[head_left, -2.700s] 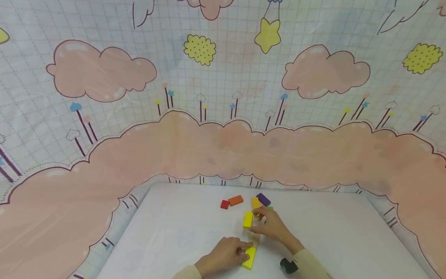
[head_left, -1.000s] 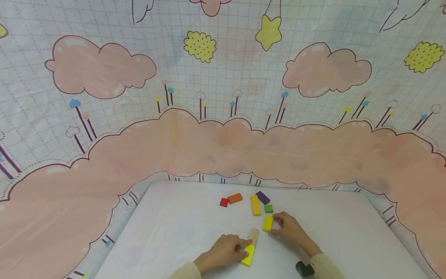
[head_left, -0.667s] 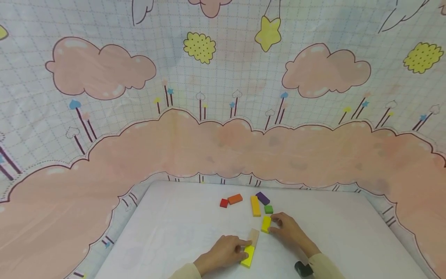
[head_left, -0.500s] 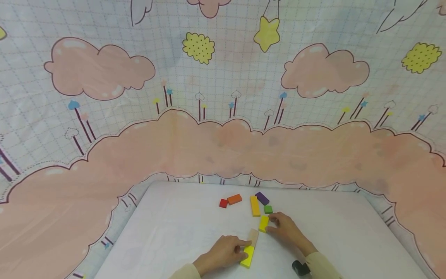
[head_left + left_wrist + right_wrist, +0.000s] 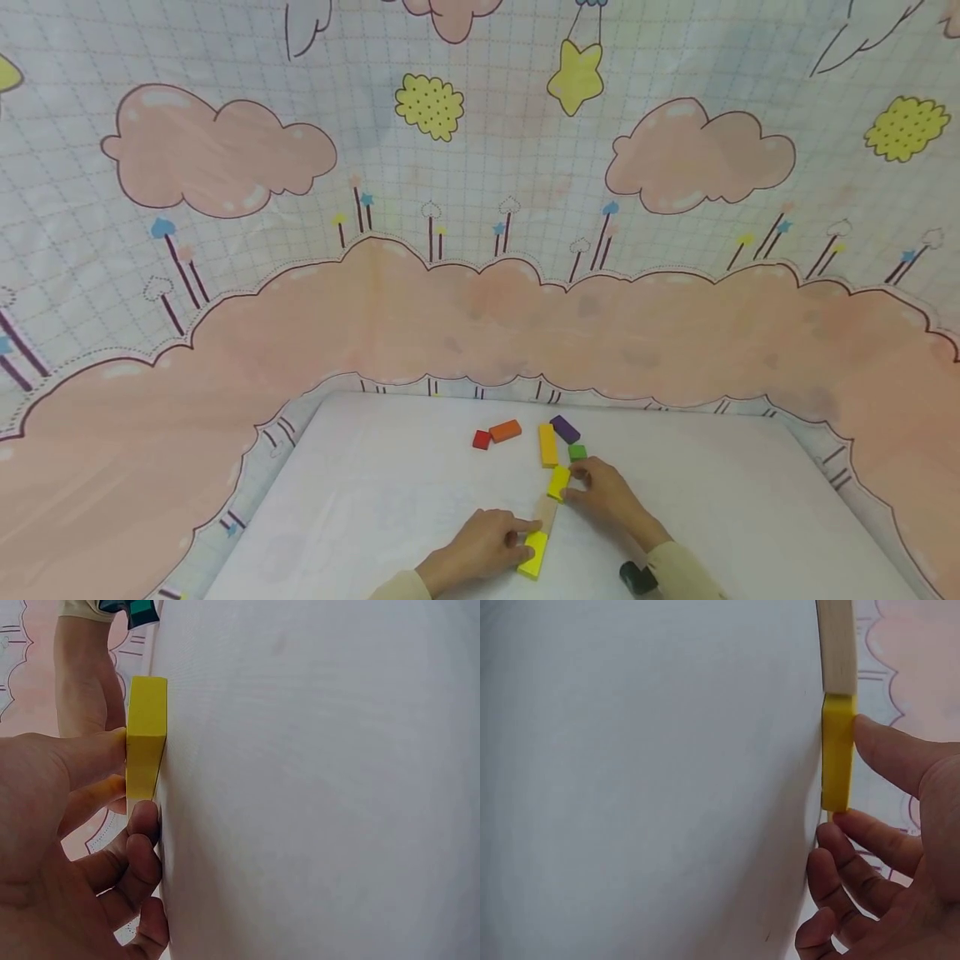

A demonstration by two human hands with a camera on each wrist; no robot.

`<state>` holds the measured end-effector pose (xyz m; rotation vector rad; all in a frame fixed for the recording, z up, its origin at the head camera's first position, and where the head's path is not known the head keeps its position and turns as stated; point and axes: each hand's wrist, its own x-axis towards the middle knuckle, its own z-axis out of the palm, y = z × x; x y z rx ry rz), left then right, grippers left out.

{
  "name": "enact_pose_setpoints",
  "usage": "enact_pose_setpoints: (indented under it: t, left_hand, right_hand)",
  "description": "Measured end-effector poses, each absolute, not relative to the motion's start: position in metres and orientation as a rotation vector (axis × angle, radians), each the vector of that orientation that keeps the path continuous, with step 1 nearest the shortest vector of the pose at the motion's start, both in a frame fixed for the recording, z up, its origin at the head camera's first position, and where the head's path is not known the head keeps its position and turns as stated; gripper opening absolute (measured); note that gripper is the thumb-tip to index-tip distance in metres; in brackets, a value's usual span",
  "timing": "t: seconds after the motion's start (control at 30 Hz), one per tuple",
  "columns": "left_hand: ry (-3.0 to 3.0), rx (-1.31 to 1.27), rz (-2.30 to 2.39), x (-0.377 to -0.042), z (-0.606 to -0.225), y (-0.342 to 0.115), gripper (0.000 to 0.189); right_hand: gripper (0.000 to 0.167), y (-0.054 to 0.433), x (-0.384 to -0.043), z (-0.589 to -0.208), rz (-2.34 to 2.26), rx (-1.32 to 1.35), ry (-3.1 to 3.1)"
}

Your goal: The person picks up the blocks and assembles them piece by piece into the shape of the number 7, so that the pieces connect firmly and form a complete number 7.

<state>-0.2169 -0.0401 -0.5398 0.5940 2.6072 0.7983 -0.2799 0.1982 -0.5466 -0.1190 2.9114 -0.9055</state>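
In the head view my left hand [image 5: 483, 546] lies over the near yellow block [image 5: 533, 557]. Its thumb and index finger press on the top face of that yellow block [image 5: 147, 724]; the other fingers bend beside it. A bare wooden block [image 5: 547, 514] continues the line away from me, the index fingertip near its joint with the yellow. My right hand [image 5: 603, 496] pinches a second, shorter yellow block [image 5: 558, 482] by thumb and index finger. In the right wrist view this yellow block [image 5: 838, 754] sits right at the end of the wooden block [image 5: 838, 646].
Beyond the hands lie an amber-yellow block [image 5: 548, 445], a purple block [image 5: 566, 429], a green block [image 5: 577, 452], an orange block [image 5: 506, 430] and a red block [image 5: 482, 439]. A dark wrist device [image 5: 637, 577] shows by the right sleeve. Patterned cloth [image 5: 480, 317] rises behind the white tabletop [image 5: 360, 483].
Over the last second my right hand has slid left with the short yellow block, bringing it to the far end of the wooden block. My left hand has stayed in place.
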Motion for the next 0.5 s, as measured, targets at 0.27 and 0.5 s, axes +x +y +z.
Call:
enact_pose_setpoints:
  t: [0.27, 0.5]
  left_hand:
    - [2.625, 0.614, 0.774, -0.2162, -0.5383, -0.0418, 0.044]
    - [2.621, 0.612, 0.771, -0.2173, -0.5397, -0.0405, 0.043]
  right_hand:
    - [0.046, 0.1914, -0.2806, -0.5463, -0.917, -0.161, 2.915]
    - [0.047, 0.1914, -0.2809, -0.5479, -0.906, -0.191, 2.929]
